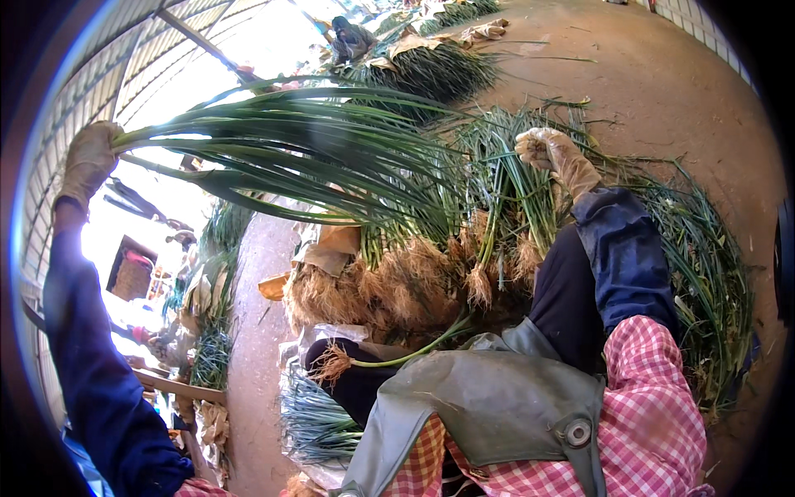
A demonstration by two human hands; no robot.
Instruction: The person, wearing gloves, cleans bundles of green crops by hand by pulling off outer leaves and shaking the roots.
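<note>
Bunch of green leaves (319, 142) at upper left, clasped at narrow end by left grip (89, 161), with right grip (561, 159) curled at upper right, contents impossible to tell; best held firmly, without crushing.

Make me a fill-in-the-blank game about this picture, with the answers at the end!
1. The left hand holds up a bunch of leaves whose colour is ____.
2. The right hand is covered by a ____.
3. The loose stalk has stringy, light-brown ____ at one end.
4. The checked sleeve is pink and ____.

Missing words: green; glove; roots; white.
</note>
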